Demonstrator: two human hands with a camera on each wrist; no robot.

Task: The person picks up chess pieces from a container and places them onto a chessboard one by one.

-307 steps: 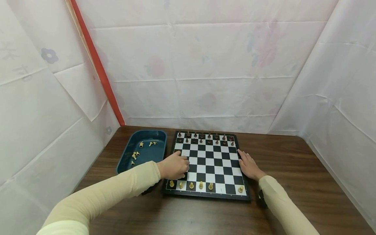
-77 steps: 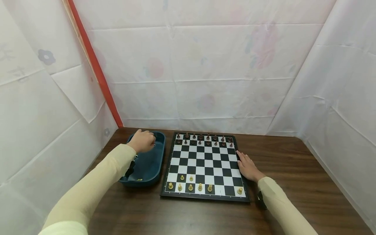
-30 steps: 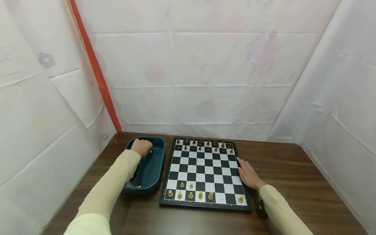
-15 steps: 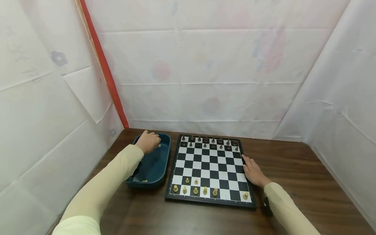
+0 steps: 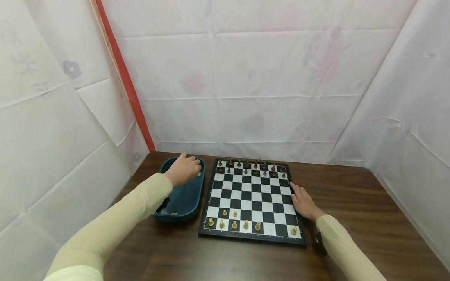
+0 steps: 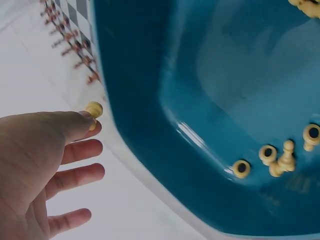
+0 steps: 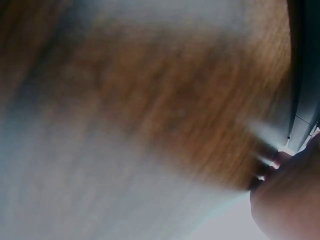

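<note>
Left wrist view: I've got the left hand [image 6: 37, 165] pinching a pale chess piece [image 6: 93, 109] between thumb and forefinger, other fingers spread. More pale pieces [image 6: 286, 159] lie in the blue tray [image 6: 132, 90]. Head view: right hand [image 5: 304, 202], fingers straight, not gripping, at the chessboard's [image 5: 256, 196] right edge.

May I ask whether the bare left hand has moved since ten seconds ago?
Yes: the left hand went left and forward, off the checkered chessboard to the blue rectangular tray.

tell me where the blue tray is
In the head view, the blue tray sits on the table just left of the chessboard, its far end partly hidden by the left hand.
</note>
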